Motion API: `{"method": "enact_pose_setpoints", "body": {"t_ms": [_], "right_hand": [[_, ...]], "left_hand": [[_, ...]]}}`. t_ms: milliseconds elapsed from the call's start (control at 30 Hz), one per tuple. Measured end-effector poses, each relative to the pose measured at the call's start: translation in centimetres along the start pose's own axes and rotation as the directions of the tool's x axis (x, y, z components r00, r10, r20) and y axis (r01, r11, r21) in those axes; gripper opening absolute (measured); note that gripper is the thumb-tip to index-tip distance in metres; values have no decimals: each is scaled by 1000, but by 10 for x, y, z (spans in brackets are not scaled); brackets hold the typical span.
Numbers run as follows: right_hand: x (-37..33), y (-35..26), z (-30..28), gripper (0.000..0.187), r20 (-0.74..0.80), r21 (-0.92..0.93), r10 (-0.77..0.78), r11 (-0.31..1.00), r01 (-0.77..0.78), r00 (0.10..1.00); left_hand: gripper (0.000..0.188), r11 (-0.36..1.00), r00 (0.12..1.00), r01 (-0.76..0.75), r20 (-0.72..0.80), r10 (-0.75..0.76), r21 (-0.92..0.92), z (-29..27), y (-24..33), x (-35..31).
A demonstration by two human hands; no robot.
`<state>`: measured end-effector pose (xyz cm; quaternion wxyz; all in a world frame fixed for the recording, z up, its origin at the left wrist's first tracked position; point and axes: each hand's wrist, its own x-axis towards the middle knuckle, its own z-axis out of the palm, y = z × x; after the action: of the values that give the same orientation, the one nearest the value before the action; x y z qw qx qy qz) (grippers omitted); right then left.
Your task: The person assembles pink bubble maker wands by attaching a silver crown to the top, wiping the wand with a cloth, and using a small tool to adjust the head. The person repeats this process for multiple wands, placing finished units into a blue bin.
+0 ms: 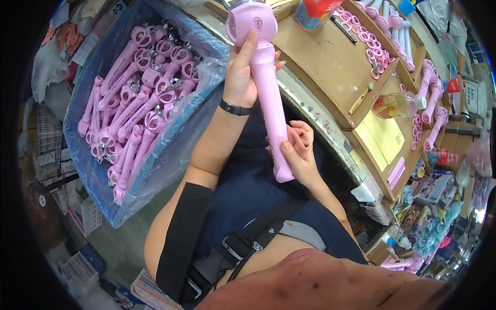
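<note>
A long pink plastic wand (pixel 268 98) with a rounded, hollow head is held in front of my body, its head pointing away from me. My left hand (pixel 242 72) is closed round its upper part, the thumb pressed just below a small slot in the head. Lower down, my right hand (pixel 301 155) grips the handle near its bottom end, thumb on top and fingers curled. The head's far edge reaches the top of the picture, so part of it is cut off.
Left of me stands a bin lined with blue plastic (pixel 82 150), heaped with similar pink wands (pixel 132 103). Cardboard trays (pixel 315 67) cover the bench at right, with pink rings (pixel 364 36), a brush (pixel 360 99), a marker (pixel 344 30), a drink bottle (pixel 395 105) and yellow paper (pixel 380 137).
</note>
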<state>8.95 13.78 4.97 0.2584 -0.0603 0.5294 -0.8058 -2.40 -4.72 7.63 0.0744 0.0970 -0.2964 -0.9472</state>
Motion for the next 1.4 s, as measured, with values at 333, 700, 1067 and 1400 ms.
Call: {"method": "enact_pose_setpoints", "body": {"t_ms": [333, 700, 1067, 1400], "right_hand": [[9, -11, -11, 31, -238, 80, -45, 995, 65, 970], [92, -72, -33, 26, 399, -897, -831, -266, 353, 388], [82, -64, -30, 24, 497, -837, -737, -267, 477, 459], [91, -19, -24, 25, 32, -813, -955, 146, 563, 295]], "left_hand": [[43, 995, 981, 95, 166, -100, 35, -3, 8, 4], [65, 831, 838, 248, 321, -442, 497, 20, -26, -43], [102, 408, 874, -408, 478, -84, 817, 1, -41, -54], [101, 361, 890, -411, 454, -38, 837, 13, -30, -65]]}}
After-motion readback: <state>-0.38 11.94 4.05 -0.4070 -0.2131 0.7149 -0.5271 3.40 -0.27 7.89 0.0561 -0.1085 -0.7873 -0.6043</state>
